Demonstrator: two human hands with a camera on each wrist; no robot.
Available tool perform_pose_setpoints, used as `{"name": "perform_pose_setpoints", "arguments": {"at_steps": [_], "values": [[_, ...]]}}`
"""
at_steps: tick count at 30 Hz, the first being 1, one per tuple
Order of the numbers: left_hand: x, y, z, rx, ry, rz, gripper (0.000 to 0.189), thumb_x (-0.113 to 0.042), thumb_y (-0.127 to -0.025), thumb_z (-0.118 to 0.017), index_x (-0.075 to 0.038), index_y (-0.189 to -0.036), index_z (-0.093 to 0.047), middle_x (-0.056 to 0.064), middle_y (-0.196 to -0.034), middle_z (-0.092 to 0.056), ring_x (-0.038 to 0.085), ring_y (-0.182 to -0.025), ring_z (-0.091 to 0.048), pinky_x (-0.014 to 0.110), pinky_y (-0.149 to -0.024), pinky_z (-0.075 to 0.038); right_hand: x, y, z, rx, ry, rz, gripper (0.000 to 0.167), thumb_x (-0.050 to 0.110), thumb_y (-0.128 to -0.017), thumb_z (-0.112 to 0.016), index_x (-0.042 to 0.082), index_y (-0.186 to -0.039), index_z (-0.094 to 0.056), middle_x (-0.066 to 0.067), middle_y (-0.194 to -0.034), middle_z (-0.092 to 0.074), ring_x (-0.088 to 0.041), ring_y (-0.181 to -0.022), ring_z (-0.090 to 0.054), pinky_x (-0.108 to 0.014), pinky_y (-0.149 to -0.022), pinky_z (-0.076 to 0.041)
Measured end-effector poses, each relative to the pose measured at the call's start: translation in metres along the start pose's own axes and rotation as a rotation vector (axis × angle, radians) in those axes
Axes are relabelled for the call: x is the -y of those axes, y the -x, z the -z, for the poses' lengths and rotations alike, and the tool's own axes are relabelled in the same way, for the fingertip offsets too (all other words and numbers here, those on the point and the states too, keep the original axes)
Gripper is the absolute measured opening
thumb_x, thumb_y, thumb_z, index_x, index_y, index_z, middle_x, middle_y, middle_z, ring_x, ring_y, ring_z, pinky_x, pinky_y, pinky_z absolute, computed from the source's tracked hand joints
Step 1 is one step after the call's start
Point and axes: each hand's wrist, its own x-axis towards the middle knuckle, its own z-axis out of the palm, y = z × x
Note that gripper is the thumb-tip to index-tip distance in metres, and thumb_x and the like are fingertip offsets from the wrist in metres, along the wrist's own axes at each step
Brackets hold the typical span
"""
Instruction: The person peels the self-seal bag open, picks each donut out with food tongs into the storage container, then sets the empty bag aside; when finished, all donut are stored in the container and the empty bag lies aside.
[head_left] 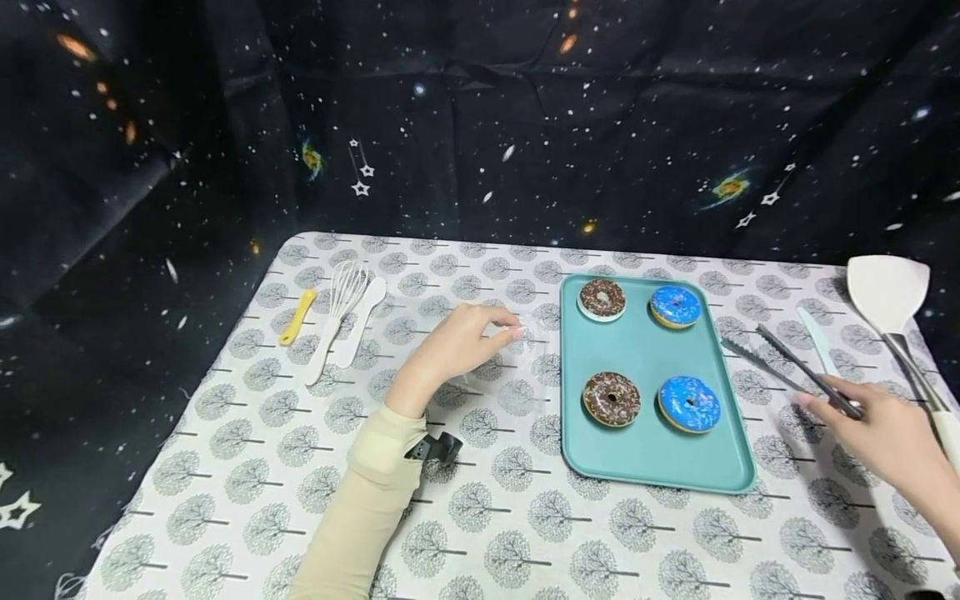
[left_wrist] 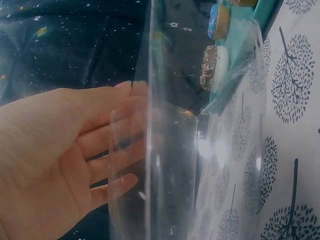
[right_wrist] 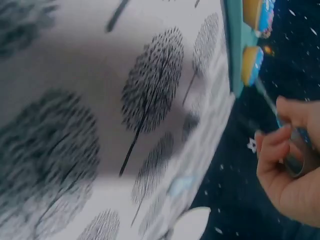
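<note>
My left hand (head_left: 467,337) is left of the tray, its thumb and fingertips pinching the edge of a clear plastic bag (left_wrist: 172,165). That bag is see-through and hard to make out in the head view. At the right, my right hand (head_left: 881,429) grips dark metal tongs (head_left: 808,372) near their closed end. Their two arms are spread apart and point towards the tray, with nothing between the tips. On the teal tray (head_left: 637,467) lie two chocolate donuts (head_left: 611,399) on its left side and two blue-iced donuts (head_left: 690,405) on its right, all with sprinkles.
A yellow-handled tool (head_left: 298,317), a white whisk (head_left: 337,312) and a white spatula (head_left: 362,322) lie at the left. Near my right hand are a pale knife (head_left: 817,340) and a white turner (head_left: 888,292). Dark star-printed cloth (head_left: 487,125) hangs behind the table.
</note>
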Motion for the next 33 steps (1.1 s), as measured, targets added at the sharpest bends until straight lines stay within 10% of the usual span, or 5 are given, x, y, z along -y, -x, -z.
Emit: {"name": "perform_pose_setpoints", "arguments": {"at_steps": [6, 13, 22, 29, 33], "values": [[-0.002, -0.001, 0.001, 0.007, 0.016, -0.007, 0.029, -0.030, -0.095, -0.054, -0.012, -0.115, -0.064, 0.003, -0.117, -0.065, 0.018, -0.112, -0.058, 0.033, -0.100, -0.043, 0.006, -0.025, -0.008, -0.068, -0.009, -0.014, 0.065, 0.042, -0.092, -0.055, -0.018, -0.118, -0.050, -0.032, -0.077, -0.056, -0.040, -0.062, -0.051, -0.053, -0.057, -0.044], [0.001, -0.001, 0.000, 0.000, 0.020, 0.006, 0.029, -0.031, -0.095, -0.054, -0.013, -0.114, -0.065, 0.002, -0.117, -0.065, 0.018, -0.111, -0.059, 0.033, -0.099, -0.044, 0.008, -0.047, -0.020, -0.025, -0.014, -0.004, 0.063, 0.032, -0.097, -0.046, -0.027, -0.118, -0.041, -0.051, -0.109, -0.041, -0.063, -0.098, -0.039, -0.071, -0.085, -0.032], [0.001, -0.001, -0.001, 0.003, 0.022, 0.017, 0.031, -0.032, -0.095, -0.053, -0.011, -0.116, -0.064, 0.003, -0.117, -0.065, 0.019, -0.112, -0.058, 0.034, -0.100, -0.043, 0.004, -0.052, -0.023, 0.192, 0.036, -0.076, 0.070, 0.049, -0.095, -0.042, -0.018, -0.117, -0.046, -0.037, -0.085, -0.059, -0.058, -0.080, -0.052, -0.063, -0.063, -0.045], [0.001, -0.001, -0.002, 0.003, 0.024, 0.024, 0.031, -0.033, -0.095, -0.053, -0.012, -0.116, -0.064, 0.002, -0.118, -0.065, 0.018, -0.113, -0.058, 0.034, -0.101, -0.043, -0.001, -0.047, -0.025, 0.302, 0.076, -0.146, 0.094, 0.067, -0.088, -0.037, -0.017, -0.131, -0.032, -0.046, -0.118, -0.039, -0.064, -0.087, -0.048, -0.053, -0.050, -0.045], [0.001, -0.002, -0.004, 0.019, 0.026, 0.029, 0.030, -0.031, -0.095, -0.053, -0.012, -0.117, -0.064, 0.002, -0.119, -0.064, 0.017, -0.113, -0.058, 0.032, -0.101, -0.043, 0.000, -0.046, -0.025, 0.317, 0.056, -0.142, 0.093, 0.068, -0.088, -0.037, -0.015, -0.130, -0.036, -0.045, -0.107, -0.048, -0.055, -0.074, -0.053, -0.047, -0.045, -0.044]]}}
